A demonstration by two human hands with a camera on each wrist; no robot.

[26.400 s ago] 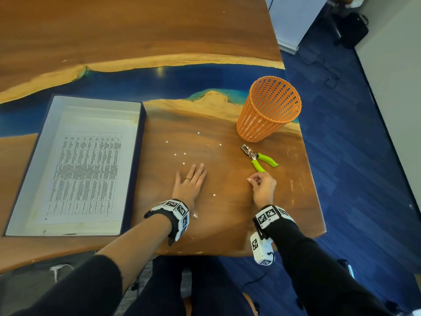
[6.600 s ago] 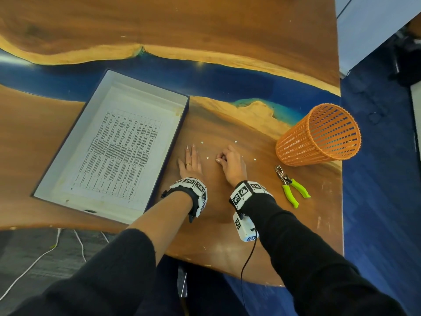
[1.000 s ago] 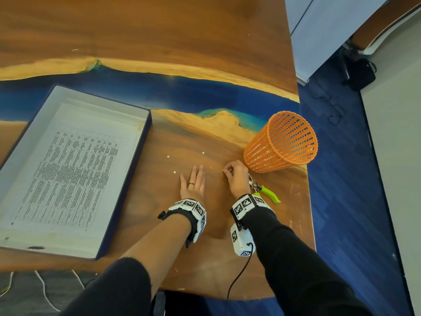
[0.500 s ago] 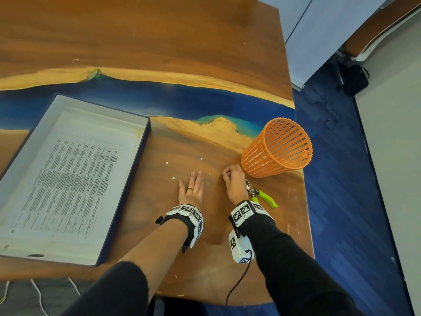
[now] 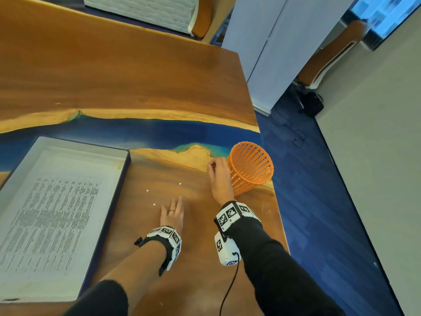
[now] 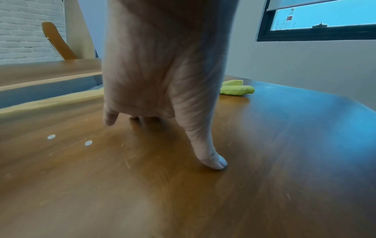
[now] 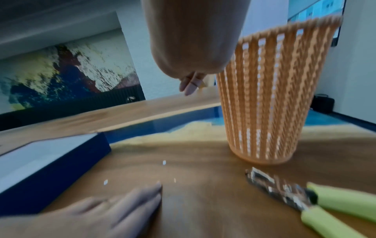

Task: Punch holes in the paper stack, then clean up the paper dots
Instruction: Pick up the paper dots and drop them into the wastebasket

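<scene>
While the left hand (image 5: 172, 213) lies flat on the glossy wood-and-resin surface (image 5: 141, 83), the right hand (image 5: 219, 176) is raised beside the orange basket (image 5: 252, 167).

Its fingertips are pinched together; what they hold is too small to see. A few round white paper dots (image 5: 147, 190) lie scattered ahead of the flat, straight-fingered left hand. The printed paper stack (image 5: 57, 210) rests in a shallow rectangular tray (image 5: 22, 156) to the left. The basket is tapered, slatted plastic; the metal punch (image 7: 305, 198) with green handles lies near its base.
</scene>
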